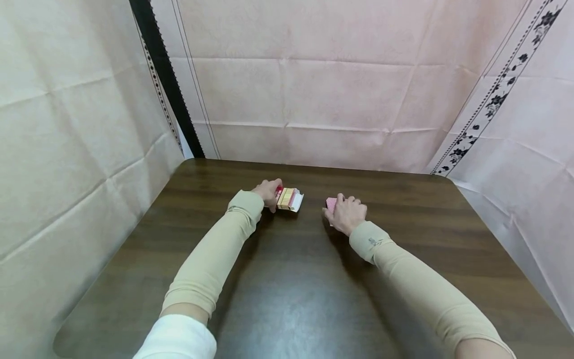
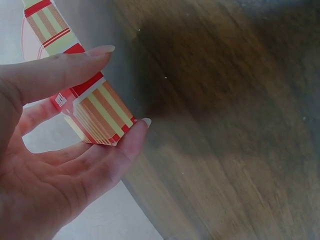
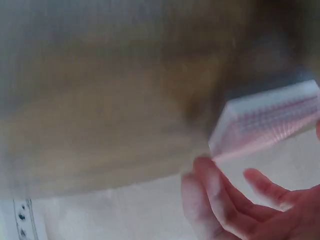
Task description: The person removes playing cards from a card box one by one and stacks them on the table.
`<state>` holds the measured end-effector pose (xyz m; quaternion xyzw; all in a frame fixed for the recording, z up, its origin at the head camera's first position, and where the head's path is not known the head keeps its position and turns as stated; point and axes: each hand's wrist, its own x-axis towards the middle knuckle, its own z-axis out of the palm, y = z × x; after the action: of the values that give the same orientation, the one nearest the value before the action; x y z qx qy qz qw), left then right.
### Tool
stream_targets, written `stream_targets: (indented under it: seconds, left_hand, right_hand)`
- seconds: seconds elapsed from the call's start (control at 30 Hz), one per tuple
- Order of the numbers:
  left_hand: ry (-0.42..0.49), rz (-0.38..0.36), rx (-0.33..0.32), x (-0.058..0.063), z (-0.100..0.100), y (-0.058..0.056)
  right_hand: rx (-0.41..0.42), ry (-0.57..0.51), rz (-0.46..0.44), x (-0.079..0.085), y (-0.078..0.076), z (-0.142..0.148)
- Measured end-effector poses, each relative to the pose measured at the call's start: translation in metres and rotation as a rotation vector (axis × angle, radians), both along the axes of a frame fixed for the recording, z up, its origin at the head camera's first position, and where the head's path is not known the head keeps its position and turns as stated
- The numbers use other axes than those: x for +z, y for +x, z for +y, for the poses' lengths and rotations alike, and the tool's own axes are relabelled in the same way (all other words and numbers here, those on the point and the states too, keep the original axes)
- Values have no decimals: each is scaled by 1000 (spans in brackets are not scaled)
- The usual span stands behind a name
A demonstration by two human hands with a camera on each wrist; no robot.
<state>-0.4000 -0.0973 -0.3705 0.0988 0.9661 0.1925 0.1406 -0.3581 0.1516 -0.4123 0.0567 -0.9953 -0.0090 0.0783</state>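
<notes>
My left hand (image 1: pixel 267 193) grips a red and yellow striped card box (image 1: pixel 287 198) just above the far part of the table. The box's white flap stands open on its right end. In the left wrist view, the thumb lies across the box (image 2: pixel 102 112) and the fingers curl under its lower end. To the right, apart from the box, my right hand (image 1: pixel 347 214) holds a pink-backed deck of playing cards (image 1: pixel 331 203). In the right wrist view the deck (image 3: pixel 267 122) is blurred, with its white edges showing and fingertips at its near corner; the thumb is mostly out of frame.
A dark brown wooden table (image 1: pixel 287 279) with rounded corners lies under both hands. Pale cloth (image 1: pixel 314 94) hangs behind its far edge and along both sides, with a black strip (image 1: pixel 170 80) at the left.
</notes>
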Motion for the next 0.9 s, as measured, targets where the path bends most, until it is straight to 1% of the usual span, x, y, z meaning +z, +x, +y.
stream_targets:
  seconds: [0.07, 0.17, 0.2, 0.27, 0.3, 0.37, 0.47, 0.53, 0.67, 0.8, 0.9]
  left_hand:
    - [11, 9, -2, 1, 1, -1]
    - [23, 17, 1, 1, 3, 0]
    - [23, 19, 3, 1, 3, 0]
    - [20, 25, 1, 0, 4, 2]
    - [20, 28, -2, 0, 4, 3]
    - [25, 41, -11, 0, 5, 4]
    - [43, 62, -21, 1, 5, 6]
    - [45, 71, -26, 2, 6, 6]
    - [43, 67, -43, 2, 10, 4]
    - [39, 58, -62, 2, 16, 2]
    - [33, 61, -64, 2, 17, 2]
  right_hand:
    - [78, -6, 53, 7, -1, -1]
    - [270, -46, 116, 13, -2, -5]
    - [338, -68, 118, 15, -2, -7]
    - [445, -88, 101, 16, -2, -13]
    - [484, -90, 87, 16, -1, -17]
    - [534, -84, 51, 16, -1, -24]
    - [574, -42, 7, 16, -2, -34]
    - [577, -19, -20, 16, -2, -39]
    - [544, 31, -69, 15, -4, -45]
    - [508, 35, -99, 12, -5, -49]
    - [499, 21, -84, 10, -5, -50]
